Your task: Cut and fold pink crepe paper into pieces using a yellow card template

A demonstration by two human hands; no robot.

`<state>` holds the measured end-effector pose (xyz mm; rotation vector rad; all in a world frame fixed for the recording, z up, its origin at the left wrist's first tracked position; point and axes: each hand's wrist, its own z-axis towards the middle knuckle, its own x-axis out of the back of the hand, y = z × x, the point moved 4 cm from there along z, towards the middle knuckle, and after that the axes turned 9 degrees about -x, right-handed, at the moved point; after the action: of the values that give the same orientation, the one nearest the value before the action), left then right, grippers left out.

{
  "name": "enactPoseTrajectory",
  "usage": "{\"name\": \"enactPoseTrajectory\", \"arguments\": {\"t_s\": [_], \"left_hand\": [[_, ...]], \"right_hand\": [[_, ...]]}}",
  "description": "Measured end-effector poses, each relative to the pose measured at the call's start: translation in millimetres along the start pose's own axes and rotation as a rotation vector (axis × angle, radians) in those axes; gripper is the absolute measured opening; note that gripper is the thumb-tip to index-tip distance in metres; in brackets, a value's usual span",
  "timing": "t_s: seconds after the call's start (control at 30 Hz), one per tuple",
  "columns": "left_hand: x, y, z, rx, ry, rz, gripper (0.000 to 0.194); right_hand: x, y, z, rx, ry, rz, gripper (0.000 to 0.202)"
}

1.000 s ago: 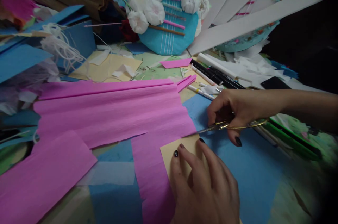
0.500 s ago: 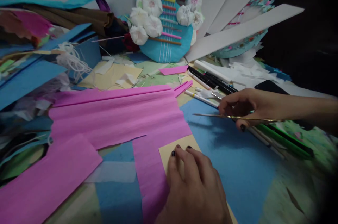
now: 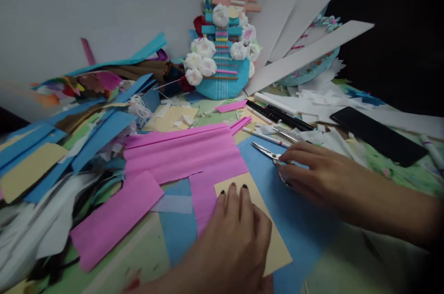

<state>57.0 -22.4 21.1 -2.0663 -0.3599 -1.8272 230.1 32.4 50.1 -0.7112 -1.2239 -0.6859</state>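
My left hand lies with its fingers stretched out on a cream card, pressing it over a strip of pink crepe paper. To the right, my right hand has its fingers around the gold handles of small scissors. Their silver blades point to the upper left, slightly parted, over a blue sheet. The wider pink crepe paper spreads beyond my left hand, with soft folds across it. Another pink piece lies at the left, near a pale translucent strip.
A blue paper guitar with white flowers stands at the back. Black pens and a dark phone lie at the right among white paper scraps. Blue and cream card pieces are heaped at the left.
The view has shifted, showing more on the left. My right hand has turned the scissors from edge-on to flatter and lowered them toward the blue sheet. My left hand stays on the card.
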Motion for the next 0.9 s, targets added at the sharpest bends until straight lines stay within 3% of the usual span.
{"name": "enactPoseTrajectory", "arguments": {"t_s": [0.07,0.23,0.4,0.47,0.57,0.67,0.77,0.9], "left_hand": [[1.7,1.6,1.4,0.013,-0.025,-0.002,0.060],[5.4,3.2,3.0,0.024,-0.023,-0.019,0.057],[23.2,-12.8,2.7,-0.028,-0.092,-0.122,0.028],[31.1,-25.8,-0.3,0.052,-0.144,-0.284,0.023],[44.7,-46.1,-5.0,0.123,-0.079,-0.530,0.018],[57.9,-72.9,-4.9,0.124,0.016,-0.577,0.025],[70.2,-113.1,2.0,0.161,0.076,-0.597,0.025],[74.4,-170.6,18.6,0.182,-0.012,-0.612,0.026]], "right_hand": [[-2.0,-17.0,-1.4,0.112,-0.035,-0.018,0.027],[-8.5,-34.8,-2.7,0.202,-0.132,0.096,0.033],[-12.7,-35.7,-3.5,0.248,-0.174,0.331,0.041],[-14.5,-34.6,-2.0,0.235,-0.184,0.389,0.041],[-18.0,-30.2,6.6,0.136,-0.197,0.507,0.031],[-21.1,-19.8,23.5,-0.055,-0.149,0.696,0.014],[-26.5,-11.3,43.9,-0.151,-0.107,0.797,0.012],[-40.0,-1.3,73.0,-0.249,-0.065,0.842,0.011]]}}
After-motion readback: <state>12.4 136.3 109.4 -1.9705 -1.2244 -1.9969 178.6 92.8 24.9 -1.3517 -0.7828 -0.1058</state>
